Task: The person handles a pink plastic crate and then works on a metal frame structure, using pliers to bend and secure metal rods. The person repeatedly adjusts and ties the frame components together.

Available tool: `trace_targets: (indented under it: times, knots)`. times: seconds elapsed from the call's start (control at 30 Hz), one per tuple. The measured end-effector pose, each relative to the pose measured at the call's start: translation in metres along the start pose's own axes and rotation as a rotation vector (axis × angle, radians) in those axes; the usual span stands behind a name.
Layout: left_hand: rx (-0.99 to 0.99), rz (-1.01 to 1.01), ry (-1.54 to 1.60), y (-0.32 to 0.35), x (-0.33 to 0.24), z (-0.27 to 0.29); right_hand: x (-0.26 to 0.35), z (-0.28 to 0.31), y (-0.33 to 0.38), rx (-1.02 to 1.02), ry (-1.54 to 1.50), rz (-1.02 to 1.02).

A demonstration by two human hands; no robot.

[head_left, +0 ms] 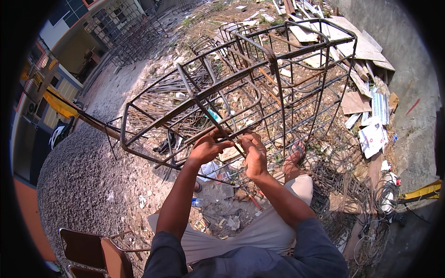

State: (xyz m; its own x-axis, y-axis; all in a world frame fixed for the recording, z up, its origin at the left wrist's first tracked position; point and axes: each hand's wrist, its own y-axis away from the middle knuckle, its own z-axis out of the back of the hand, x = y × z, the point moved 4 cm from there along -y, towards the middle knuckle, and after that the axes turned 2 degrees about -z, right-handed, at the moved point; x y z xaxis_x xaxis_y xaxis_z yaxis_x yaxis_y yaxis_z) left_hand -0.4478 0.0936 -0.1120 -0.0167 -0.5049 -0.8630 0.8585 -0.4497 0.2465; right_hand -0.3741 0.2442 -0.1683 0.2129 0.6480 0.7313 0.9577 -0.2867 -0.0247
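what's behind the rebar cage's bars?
Through the rebar cage: a pile of loose rods, a blue-green scrap and littered ground. Whatever is directly behind the left hand and right hand is covered; can't tell.

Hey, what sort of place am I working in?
Probably an outdoor building site: a steel-bar cage stands in front of you, a large gravel heap lies to the left, and loose boards are piled near the grey wall.
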Motion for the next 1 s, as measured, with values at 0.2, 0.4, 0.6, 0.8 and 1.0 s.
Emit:
trace_targets:
  times: [0.2,0.4,0.6,0.8,1.0]
  knots:
    - [0.052,-0.112,0.051,0.0,0.002,-0.002,0.006,0.021,0.017,0.065,0.202,0.044]
    - [0.046,-0.162,0.07,0.001,-0.005,-0.003,0.017,0.029,0.008,0.165,0.445,0.105]
    - [0.039,-0.126,0.13,0.0,-0.002,0.001,0.035,0.008,0.006,0.129,0.676,0.195]
    - [0.098,-0.197,0.133,0.001,0.0,-0.003,0.046,-0.017,-0.003,0.19,0.882,0.176]
    - [0.123,-0.158,0.074,0.005,-0.005,-0.003,0.04,-0.02,-0.005,0.217,0.763,-0.034]
